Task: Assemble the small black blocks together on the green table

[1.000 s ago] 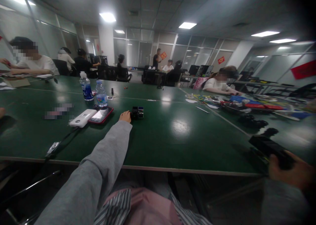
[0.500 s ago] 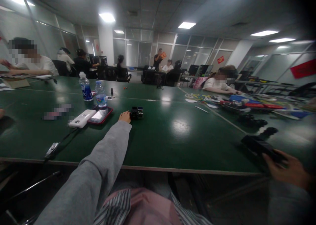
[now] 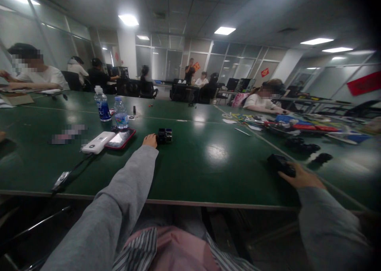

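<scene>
Left hand (image 3: pixel 150 140): stretched far out over the green table (image 3: pixel 208 164), fingertips at the near-left side of a small black block (image 3: pixel 165 135). Most of the hand is hidden behind its grey sleeve (image 3: pixel 127 187), so it cannot be told whether the fingers close on the block or only touch it. The block sits flat on the table top, mid-view, just right of the hand.

Right hand (image 3: pixel 299 178): low at right, palm down, fingers laid on the near end of a dark device (image 3: pixel 278 162). The device lies on the table near the front edge, well apart from the block. The view is blurred here. The hand is on the device, but clasped or loose cannot be told.

Left of the left hand: a red phone (image 3: pixel 120 139), face up, with a white power bank (image 3: pixel 98 142) against its left edge. A cable (image 3: pixel 71 170) runs from the power bank toward the front edge. Behind them stand a tall bottle (image 3: pixel 102 105) with a blue label and a small bottle (image 3: pixel 121 114), both upright, side by side.

Right part of the table: dark objects (image 3: pixel 300 146) beyond the device, then coloured clutter (image 3: pixel 309 126). A seated person (image 3: pixel 263 101) leans on the table there. Another person (image 3: pixel 38 74) sits at the far left corner.
</scene>
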A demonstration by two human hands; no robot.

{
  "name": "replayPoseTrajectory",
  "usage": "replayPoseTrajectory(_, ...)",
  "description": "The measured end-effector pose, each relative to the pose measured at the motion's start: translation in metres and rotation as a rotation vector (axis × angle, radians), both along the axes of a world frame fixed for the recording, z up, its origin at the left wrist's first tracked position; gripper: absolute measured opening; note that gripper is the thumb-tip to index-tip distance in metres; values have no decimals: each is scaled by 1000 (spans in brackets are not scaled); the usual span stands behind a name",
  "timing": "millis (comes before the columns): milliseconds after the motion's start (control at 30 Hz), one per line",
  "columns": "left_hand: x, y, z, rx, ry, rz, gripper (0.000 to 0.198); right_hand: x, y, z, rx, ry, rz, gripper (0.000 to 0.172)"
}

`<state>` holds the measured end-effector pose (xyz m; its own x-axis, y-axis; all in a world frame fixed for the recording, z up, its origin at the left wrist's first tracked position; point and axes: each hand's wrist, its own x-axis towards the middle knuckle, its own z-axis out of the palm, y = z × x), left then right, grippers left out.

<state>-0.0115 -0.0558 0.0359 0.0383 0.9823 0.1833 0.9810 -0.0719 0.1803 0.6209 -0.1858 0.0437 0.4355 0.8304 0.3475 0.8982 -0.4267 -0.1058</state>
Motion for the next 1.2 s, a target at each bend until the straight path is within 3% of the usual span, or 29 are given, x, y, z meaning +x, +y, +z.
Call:
replayPoseTrajectory(100, 0, 0, 0, 8, 3, -8, 38, -59, 11, 6, -223, 47, 122, 68)
replayPoseTrajectory(200, 1, -1, 1, 9, 12, -19, 38, -149, 19, 12, -222, -21, 349, 65)
replayPoseTrajectory(367, 3, -1, 3, -5, 20, -6, 37, -304, 46, 21, -157, -157, 582, 69)
replayPoseTrajectory(433, 3, -2, 3, -1, 15, 8, 37, -350, 64, 23, -139, -173, 651, 70)
replayPoseTrajectory(533, 3, -2, 3, 15, 8, 16, 36, -396, 95, 22, -116, -156, 675, 69)
replayPoseTrajectory(700, 3, -3, 3, 15, -1, 15, 37, -421, 124, 6, -28, -95, 651, 67)
replayPoseTrajectory(933, 3, -4, 5, 12, 2, -4, 36, -417, 122, -11, 124, -50, 677, 70)
replayPoseTrajectory(1033, 2, -3, 4, 14, -1, -2, 36, -416, 124, -12, 218, -72, 768, 61)
replayPoseTrajectory(1200, 3, -4, 4, 10, -1, 14, 36, -418, 134, -19, 191, -61, 870, 49)
